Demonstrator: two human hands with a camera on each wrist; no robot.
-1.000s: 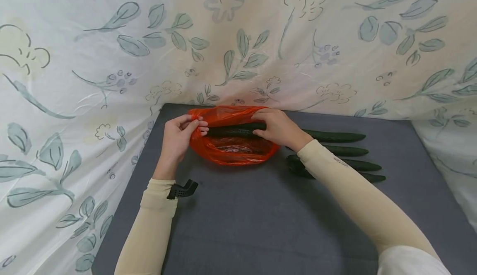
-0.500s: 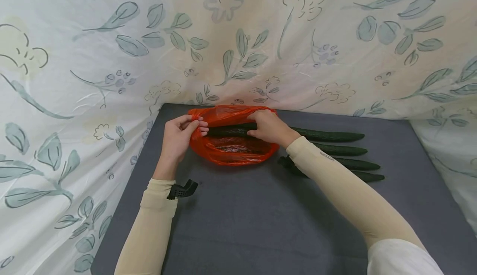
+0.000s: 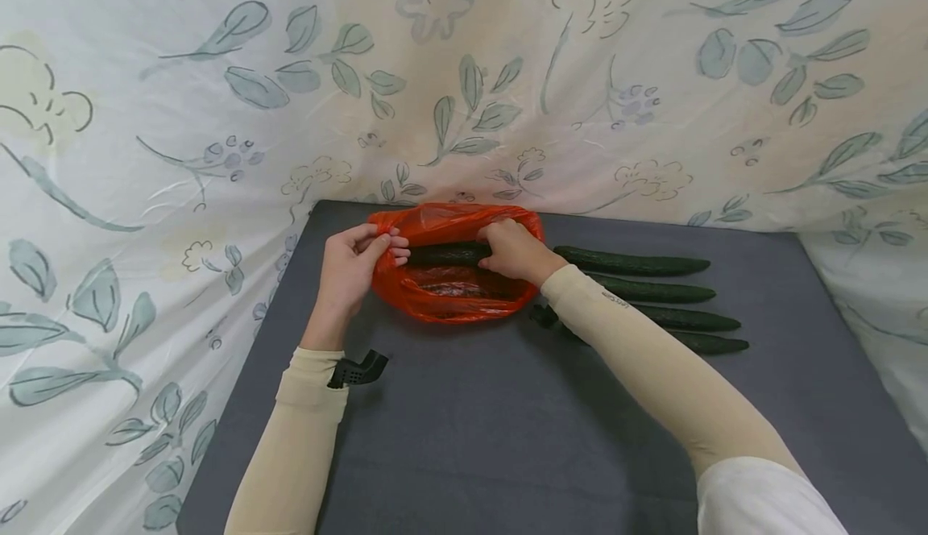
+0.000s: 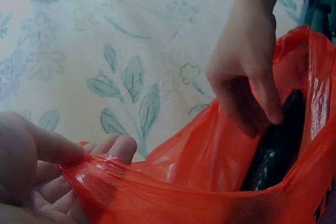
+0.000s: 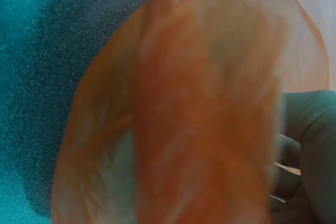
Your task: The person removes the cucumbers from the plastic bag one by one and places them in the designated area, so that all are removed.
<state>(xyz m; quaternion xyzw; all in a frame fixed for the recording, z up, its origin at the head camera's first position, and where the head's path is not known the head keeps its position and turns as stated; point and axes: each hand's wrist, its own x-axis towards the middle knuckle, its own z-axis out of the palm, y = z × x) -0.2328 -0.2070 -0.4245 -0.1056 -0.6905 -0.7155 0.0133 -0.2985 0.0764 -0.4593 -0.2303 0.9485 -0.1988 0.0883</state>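
A red plastic bag [image 3: 453,308] lies at the back of the table with its mouth spread open. My left hand [image 3: 348,273] pinches the left side of its rim between thumb and fingers. Inside the mouth, my right hand [image 3: 516,251] grips a dark green cucumber [image 3: 445,255] near its right end. Seen from the left wrist, the cucumber [image 4: 275,150] slants down into the bag, with the right hand's thumb and fingers about its upper end. Blurred red film covers most of the right wrist view and hides the cucumber there.
Several more cucumbers [image 3: 638,261] lie side by side to the right of the bag, partly behind the right forearm. A floral cloth [image 3: 471,100] hangs behind the grey table [image 3: 464,430] and along its sides.
My right hand has moved left and farther into the bag, with the cucumber in its grip. The left hand stays on the rim. More of the cucumbers at the right shows.
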